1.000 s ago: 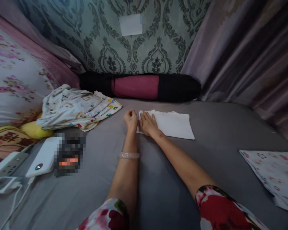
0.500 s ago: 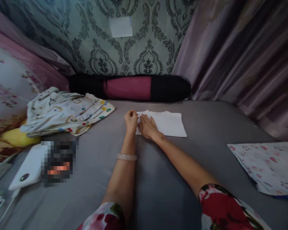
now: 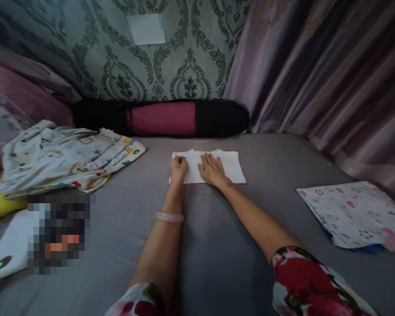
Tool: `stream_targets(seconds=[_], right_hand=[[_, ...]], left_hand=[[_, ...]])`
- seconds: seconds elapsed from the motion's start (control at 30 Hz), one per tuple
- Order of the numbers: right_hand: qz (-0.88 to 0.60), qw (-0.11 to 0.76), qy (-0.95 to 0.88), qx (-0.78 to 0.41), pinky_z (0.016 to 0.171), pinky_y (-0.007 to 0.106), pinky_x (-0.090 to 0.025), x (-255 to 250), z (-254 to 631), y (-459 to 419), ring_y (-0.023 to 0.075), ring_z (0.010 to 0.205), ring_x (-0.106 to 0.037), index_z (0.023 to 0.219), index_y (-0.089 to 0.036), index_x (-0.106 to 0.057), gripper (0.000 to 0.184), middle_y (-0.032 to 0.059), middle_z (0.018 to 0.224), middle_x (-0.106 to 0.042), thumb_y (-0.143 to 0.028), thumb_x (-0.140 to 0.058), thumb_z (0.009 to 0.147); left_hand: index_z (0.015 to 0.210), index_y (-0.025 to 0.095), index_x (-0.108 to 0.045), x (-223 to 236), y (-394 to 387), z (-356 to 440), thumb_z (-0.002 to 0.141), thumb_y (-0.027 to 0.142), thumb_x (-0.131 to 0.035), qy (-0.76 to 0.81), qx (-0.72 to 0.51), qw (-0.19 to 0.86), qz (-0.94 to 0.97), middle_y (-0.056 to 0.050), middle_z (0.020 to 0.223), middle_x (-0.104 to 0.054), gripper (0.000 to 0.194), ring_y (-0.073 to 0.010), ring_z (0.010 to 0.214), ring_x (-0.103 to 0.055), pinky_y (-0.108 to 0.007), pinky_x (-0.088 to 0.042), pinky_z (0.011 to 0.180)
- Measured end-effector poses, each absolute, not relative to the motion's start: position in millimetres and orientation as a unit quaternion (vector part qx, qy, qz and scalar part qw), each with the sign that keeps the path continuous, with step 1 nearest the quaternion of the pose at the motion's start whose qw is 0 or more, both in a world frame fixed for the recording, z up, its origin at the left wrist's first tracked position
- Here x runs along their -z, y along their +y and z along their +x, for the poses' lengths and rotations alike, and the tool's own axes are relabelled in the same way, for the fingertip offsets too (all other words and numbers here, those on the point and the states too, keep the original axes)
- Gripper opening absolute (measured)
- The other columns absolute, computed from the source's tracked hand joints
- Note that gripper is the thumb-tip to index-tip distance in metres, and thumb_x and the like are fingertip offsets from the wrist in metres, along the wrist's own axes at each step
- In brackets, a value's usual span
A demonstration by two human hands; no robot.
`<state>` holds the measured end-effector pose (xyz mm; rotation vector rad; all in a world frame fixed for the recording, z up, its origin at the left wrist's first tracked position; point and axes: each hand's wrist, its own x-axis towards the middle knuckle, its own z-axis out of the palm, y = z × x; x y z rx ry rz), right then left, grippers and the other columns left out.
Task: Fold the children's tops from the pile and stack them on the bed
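A white folded cloth (image 3: 232, 169) lies flat on the grey bed sheet in front of me, a little uneven along its far edge. On its left end rests my left hand (image 3: 179, 168), closed with the fingers curled in; no cloth shows pinched between them. My right hand (image 3: 212, 169) is open and lies palm down near the cloth's middle, fingers spread and pointing away from me. Part of the cloth is hidden under both hands.
Crumpled patterned cloths (image 3: 69, 153) are piled at the left. A white power bank (image 3: 13, 241) and a pixelated item (image 3: 61, 232) lie nearer. Another patterned folded cloth (image 3: 352, 210) is at the right. A black and maroon bolster (image 3: 164, 118) runs along the wall.
My right hand has slid right across the cloth, away from my left hand. My left hand now sits on the cloth's left end. The view has shifted right.
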<state>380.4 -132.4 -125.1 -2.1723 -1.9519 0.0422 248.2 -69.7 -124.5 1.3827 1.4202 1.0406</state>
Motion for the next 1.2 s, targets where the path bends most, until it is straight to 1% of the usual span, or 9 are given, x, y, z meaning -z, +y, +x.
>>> stream_targets(seconds=[0.17, 0.3, 0.4, 0.5, 0.57, 0.8, 0.97, 1.07, 1.2], right_hand=[[-0.732, 0.1, -0.673, -0.031, 0.116, 0.05, -0.013, 117, 386, -135, 0.0269, 0.145, -0.023, 0.149, -0.012, -0.036, 0.057, 0.0128, 0.156, -0.031, -0.041, -0.027, 0.1], [-0.749, 0.104, -0.654, -0.008, 0.116, 0.053, -0.012, 107, 402, -145, 0.029, 0.145, -0.021, 0.149, -0.014, -0.035, 0.057, 0.015, 0.157, -0.029, -0.043, -0.026, 0.101], [-0.771, 0.097, -0.63, 0.003, 0.116, 0.055, -0.01, 106, 415, -153, 0.0301, 0.146, -0.018, 0.149, -0.015, -0.034, 0.058, 0.0152, 0.157, -0.027, -0.045, -0.024, 0.101], [-0.776, 0.082, -0.625, -0.015, 0.115, 0.055, -0.013, 111, 423, -156, 0.0311, 0.146, -0.019, 0.15, -0.017, -0.034, 0.059, 0.0143, 0.158, -0.025, -0.048, -0.022, 0.101], [-0.775, 0.082, -0.626, -0.018, 0.115, 0.055, -0.014, 114, 424, -156, 0.0308, 0.145, -0.021, 0.15, -0.018, -0.034, 0.06, 0.0137, 0.159, -0.025, -0.049, -0.021, 0.1], [-0.774, 0.085, -0.627, -0.027, 0.115, 0.055, -0.013, 115, 425, -153, 0.0317, 0.145, -0.02, 0.15, -0.018, -0.034, 0.06, 0.0142, 0.159, -0.024, -0.049, -0.021, 0.1], [-0.771, 0.071, -0.632, -0.031, 0.116, 0.055, -0.011, 113, 441, -155, 0.0288, 0.146, -0.02, 0.151, -0.017, -0.033, 0.06, 0.0134, 0.158, -0.026, -0.048, -0.021, 0.1], [-0.789, 0.078, -0.609, -0.011, 0.116, 0.054, -0.012, 117, 452, -156, 0.0286, 0.146, -0.019, 0.151, -0.015, -0.032, 0.06, 0.0138, 0.158, -0.027, -0.046, -0.02, 0.1], [-0.798, 0.071, -0.598, -0.026, 0.116, 0.054, -0.014, 124, 457, -156, 0.0279, 0.147, -0.017, 0.15, -0.013, -0.033, 0.061, 0.0135, 0.159, -0.025, -0.045, -0.017, 0.1]], left_hand=[[0.101, 0.012, -0.064, 125, -68, 247, 0.083, 0.02, -0.048, 0.569, -0.421, 0.466, 0.53, -0.006, 0.077, -0.067, 0.025, -0.0127, 0.059, -0.063, -0.024, -0.051, 0.06], [0.11, 0.012, -0.062, 133, -63, 247, 0.084, 0.019, -0.047, 0.568, -0.399, 0.447, 0.564, -0.01, 0.091, -0.069, 0.031, -0.0148, 0.07, -0.066, -0.026, -0.052, 0.065], [0.112, 0.011, -0.064, 138, -61, 248, 0.085, 0.021, -0.05, 0.551, -0.379, 0.363, 0.649, -0.014, 0.105, -0.068, 0.032, -0.0193, 0.088, -0.067, -0.03, -0.052, 0.08], [0.11, 0.013, -0.066, 138, -65, 250, 0.084, 0.023, -0.053, 0.534, -0.342, 0.247, 0.733, -0.016, 0.115, -0.065, 0.03, -0.0241, 0.107, -0.061, -0.037, -0.043, 0.099], [0.111, 0.015, -0.066, 135, -71, 251, 0.086, 0.024, -0.053, 0.523, -0.311, 0.196, 0.769, -0.015, 0.119, -0.064, 0.03, -0.0262, 0.116, -0.055, -0.04, -0.037, 0.105], [0.12, 0.023, -0.062, 123, -88, 254, 0.091, 0.034, -0.05, 0.523, -0.242, 0.133, 0.806, -0.012, 0.135, -0.056, 0.034, -0.0334, 0.132, -0.039, -0.05, -0.029, 0.11], [0.129, 0.021, -0.056, 122, -91, 253, 0.093, 0.035, -0.045, 0.508, -0.223, 0.109, 0.825, -0.013, 0.147, -0.045, 0.04, -0.0349, 0.146, -0.019, -0.06, -0.008, 0.116], [0.133, 0.019, -0.053, 123, -92, 253, 0.095, 0.039, -0.04, 0.526, -0.201, 0.098, 0.821, -0.016, 0.149, -0.043, 0.045, -0.0362, 0.146, -0.018, -0.062, -0.006, 0.116], [0.136, 0.016, -0.05, 123, -92, 253, 0.096, 0.044, -0.035, 0.555, -0.168, 0.09, 0.81, -0.018, 0.15, -0.041, 0.051, -0.036, 0.145, -0.022, -0.06, -0.01, 0.116]])
